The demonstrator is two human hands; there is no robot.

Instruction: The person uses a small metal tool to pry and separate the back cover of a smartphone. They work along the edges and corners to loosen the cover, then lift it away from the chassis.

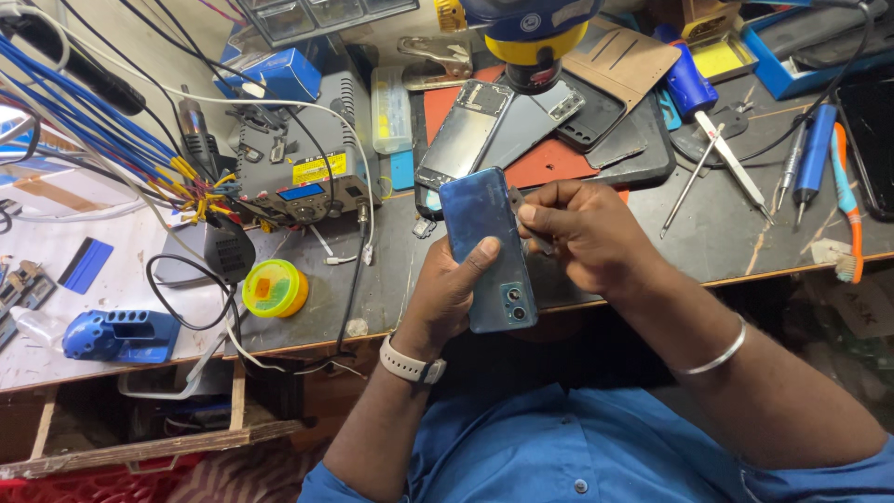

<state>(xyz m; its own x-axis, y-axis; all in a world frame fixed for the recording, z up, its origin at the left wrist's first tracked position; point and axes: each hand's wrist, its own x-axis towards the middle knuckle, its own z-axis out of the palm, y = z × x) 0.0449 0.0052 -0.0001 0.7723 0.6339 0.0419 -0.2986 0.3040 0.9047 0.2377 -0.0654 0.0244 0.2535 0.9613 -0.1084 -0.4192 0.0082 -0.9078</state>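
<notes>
My left hand (445, 291) grips a blue phone (484, 244) from below, its glossy back up and the camera lenses toward me. My right hand (582, 233) pinches a thin dark metal pry tool (523, 212) against the phone's right edge. I wear a white watch on the left wrist and a silver bangle on the right. Both hands hover over the front edge of the dark workbench (708, 242).
Opened phones and back covers (507, 126) lie on a red and black mat (549, 163) behind my hands. A soldering station (298, 177), yellow flux tin (275, 289), blue wire bundle (102, 130) and blue holder (121, 335) sit left. Tweezers (736, 168), screwdrivers (815, 158) and a toothbrush (846, 214) lie right.
</notes>
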